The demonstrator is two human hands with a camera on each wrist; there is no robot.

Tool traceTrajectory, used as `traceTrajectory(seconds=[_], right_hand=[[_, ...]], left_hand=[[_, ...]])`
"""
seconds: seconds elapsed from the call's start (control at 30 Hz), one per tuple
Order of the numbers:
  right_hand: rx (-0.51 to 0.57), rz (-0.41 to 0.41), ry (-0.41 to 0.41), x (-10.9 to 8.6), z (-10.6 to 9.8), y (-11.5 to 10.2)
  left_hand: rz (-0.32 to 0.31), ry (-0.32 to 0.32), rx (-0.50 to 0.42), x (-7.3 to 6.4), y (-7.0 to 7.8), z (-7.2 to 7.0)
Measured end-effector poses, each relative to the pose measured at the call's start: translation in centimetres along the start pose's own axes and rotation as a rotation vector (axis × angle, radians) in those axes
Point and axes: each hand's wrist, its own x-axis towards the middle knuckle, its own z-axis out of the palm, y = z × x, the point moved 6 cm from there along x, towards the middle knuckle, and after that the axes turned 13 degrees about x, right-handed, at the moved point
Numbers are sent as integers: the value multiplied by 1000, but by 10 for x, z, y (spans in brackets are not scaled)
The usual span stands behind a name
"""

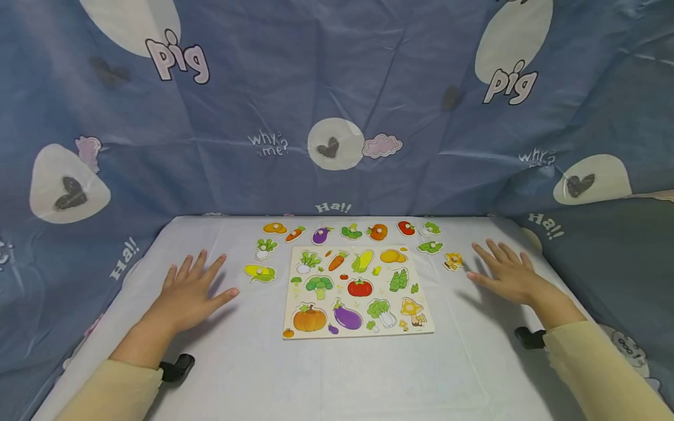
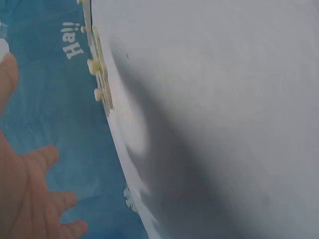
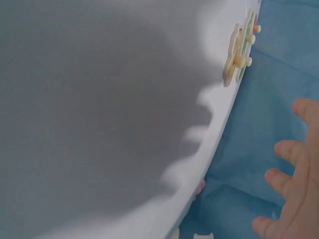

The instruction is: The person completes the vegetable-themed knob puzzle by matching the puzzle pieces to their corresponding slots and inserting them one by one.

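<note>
My left hand [image 1: 186, 298] hovers over the white table left of a vegetable puzzle board [image 1: 380, 289], fingers spread and holding nothing. The corn piece [image 1: 260, 273] is nearest to it, with the turnip piece [image 1: 265, 249] behind. On the other side my right hand [image 1: 508, 276] also hangs above the cloth, spread and bare. Just left of its fingertips lies the mushroom piece [image 1: 453, 261]; the asparagus piece [image 1: 430, 247] is farther back. In the wrist views, the left palm [image 2: 25, 194] and right fingers [image 3: 286, 181] touch no piece.
Along the table's back lie knobbed pieces: potato [image 1: 275, 228], carrot [image 1: 295, 234], eggplant [image 1: 322, 235], broccoli [image 1: 351, 231], pumpkin [image 1: 377, 232], tomato [image 1: 406, 228] and cabbage [image 1: 430, 228]. A blue printed curtain [image 1: 237, 187] encloses the back and sides. Black wrist straps [image 1: 178, 368] show at the sleeves.
</note>
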Motion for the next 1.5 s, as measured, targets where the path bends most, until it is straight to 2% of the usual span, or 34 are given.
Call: traceTrajectory(seconds=[0.37, 0.6, 0.77, 0.97, 1.13, 1.33, 1.5], right_hand=[[23, -25, 14, 6, 5, -7], [38, -27, 29, 6, 2, -10], [60, -34, 37, 9, 2, -11], [88, -44, 26, 13, 5, -14], [100, -49, 26, 19, 7, -16], [109, -38, 21, 26, 7, -19], [131, -50, 38, 29, 9, -20]], left_hand=[[31, -7, -37, 4, 23, -1], [46, -56, -65, 4, 35, 1], [60, -63, -90, 7, 45, 0], [91, -87, -108, 7, 56, 1], [129, -80, -130, 5, 66, -6], [149, -97, -130, 10, 73, -7], [165, -121, -179, 16, 79, -3]])
